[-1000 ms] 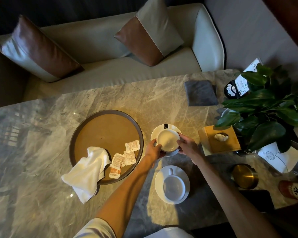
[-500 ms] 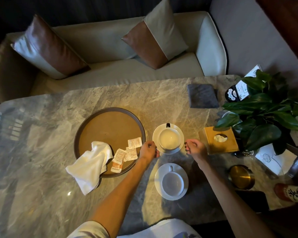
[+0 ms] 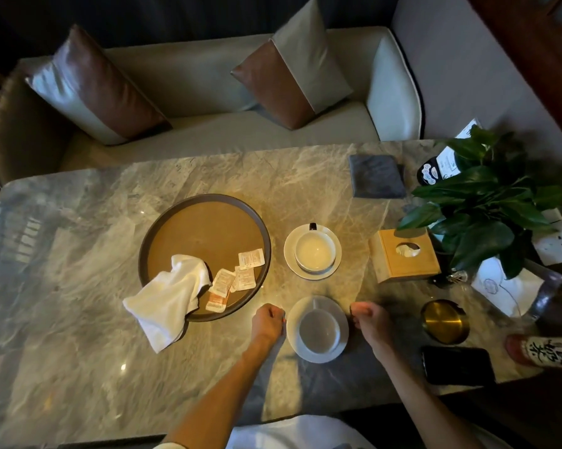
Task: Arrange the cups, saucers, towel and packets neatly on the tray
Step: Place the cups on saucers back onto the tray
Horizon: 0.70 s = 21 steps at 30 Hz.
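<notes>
Marble table [image 3: 78, 319]; curled left hand [image 3: 268, 323], right hand [image 3: 370, 322] flank near saucer [image 3: 339, 312], gripping nothing

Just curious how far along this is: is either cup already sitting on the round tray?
No: both cups, the far cup and the near cup, sit on saucers on the marble table, right of the tray.

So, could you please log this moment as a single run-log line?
left hand: beside near saucer, no grip | right hand: same | both cups: off tray | towel: overhanging rim | packets: on tray
</notes>
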### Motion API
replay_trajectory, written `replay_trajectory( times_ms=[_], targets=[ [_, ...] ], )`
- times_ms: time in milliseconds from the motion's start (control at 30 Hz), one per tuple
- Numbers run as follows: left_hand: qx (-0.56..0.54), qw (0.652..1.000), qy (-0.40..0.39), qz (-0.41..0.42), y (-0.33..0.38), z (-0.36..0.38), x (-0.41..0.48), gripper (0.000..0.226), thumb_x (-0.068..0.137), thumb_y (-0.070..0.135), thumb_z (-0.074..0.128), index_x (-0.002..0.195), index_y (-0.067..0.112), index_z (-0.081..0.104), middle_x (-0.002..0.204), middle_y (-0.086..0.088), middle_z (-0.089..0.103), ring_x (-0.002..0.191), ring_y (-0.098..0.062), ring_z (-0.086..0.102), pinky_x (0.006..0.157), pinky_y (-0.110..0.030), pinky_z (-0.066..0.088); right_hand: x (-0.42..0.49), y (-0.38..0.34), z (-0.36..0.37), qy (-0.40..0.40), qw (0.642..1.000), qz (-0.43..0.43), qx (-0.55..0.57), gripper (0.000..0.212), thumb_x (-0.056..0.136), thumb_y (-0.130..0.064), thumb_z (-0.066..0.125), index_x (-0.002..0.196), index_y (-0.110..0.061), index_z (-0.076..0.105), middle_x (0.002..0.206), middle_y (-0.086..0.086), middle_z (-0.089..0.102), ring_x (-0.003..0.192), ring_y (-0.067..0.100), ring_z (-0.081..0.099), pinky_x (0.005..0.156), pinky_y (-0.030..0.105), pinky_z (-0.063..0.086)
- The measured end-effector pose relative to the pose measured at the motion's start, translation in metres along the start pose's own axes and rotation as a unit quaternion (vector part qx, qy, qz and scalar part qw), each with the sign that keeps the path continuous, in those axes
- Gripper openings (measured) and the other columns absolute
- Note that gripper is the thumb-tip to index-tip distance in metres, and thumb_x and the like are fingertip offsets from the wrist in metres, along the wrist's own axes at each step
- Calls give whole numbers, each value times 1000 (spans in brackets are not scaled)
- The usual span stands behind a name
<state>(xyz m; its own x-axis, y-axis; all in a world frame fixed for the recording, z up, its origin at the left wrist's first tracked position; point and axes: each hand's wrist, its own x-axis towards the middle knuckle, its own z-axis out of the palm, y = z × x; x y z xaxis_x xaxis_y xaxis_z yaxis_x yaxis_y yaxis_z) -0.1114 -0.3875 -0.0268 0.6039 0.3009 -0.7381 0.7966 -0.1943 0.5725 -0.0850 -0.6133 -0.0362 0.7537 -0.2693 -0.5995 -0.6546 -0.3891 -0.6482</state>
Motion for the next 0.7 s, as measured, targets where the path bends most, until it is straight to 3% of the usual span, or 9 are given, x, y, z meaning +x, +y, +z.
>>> replay_trajectory(
  times_ms=[133,233,333,400,500,633,700],
  targets=[
    [30,997,42,56,40,-10,20,21,98,12,49,86,5,64,89,-17,70,85,-29,64,79,-36,52,31,-42,0,11,999,-27,39,19,92,-6,62,104,9,66,73,11,62,66,25,57,64,36,51],
    [39,994,74,74,71,-15,43,25,98,10,47,86,2,67,90,-18,72,88,-32,67,80,-39,53,55,-72,5,18,999,-47,21,18,93,-10,61,94,6,69,78,15,64,74,25,58,73,38,50],
    [70,990,88,86,94,-14,65,28,98,11,47,99,-5,70,100,-23,72,96,-37,67,83,-41,53,73,-89,10,15,999,-50,-2,25,91,-10,57,74,5,66,68,15,55,68,24,50,62,32,40],
    [86,989,84,88,104,-11,76,29,98,11,47,102,-5,71,102,-22,72,97,-37,67,83,-40,53,84,-94,14,20,999,-41,-13,24,90,-9,56,71,0,66,67,13,54,69,22,49,58,29,37],
    [78,992,69,75,110,-5,88,25,97,10,51,99,-5,70,98,-20,71,93,-33,66,75,-33,48,94,-98,20,6,999,-38,-12,22,91,-7,58,75,7,66,72,27,55,72,21,48,62,28,39],
    [40,998,37,30,108,2,99,16,95,11,58,84,2,66,84,-15,65,78,-24,59,76,-34,52,101,-96,22,-29,998,-57,9,27,92,-6,57,66,-1,64,67,16,54,69,25,48,65,35,41],
    [5,1000,29,6,104,2,103,13,94,8,60,82,6,61,82,-13,62,79,-23,57,78,-36,55,104,-92,22,-35,997,-67,20,28,91,-4,57,65,5,62,66,18,56,68,32,50,65,38,45]
  ],
)
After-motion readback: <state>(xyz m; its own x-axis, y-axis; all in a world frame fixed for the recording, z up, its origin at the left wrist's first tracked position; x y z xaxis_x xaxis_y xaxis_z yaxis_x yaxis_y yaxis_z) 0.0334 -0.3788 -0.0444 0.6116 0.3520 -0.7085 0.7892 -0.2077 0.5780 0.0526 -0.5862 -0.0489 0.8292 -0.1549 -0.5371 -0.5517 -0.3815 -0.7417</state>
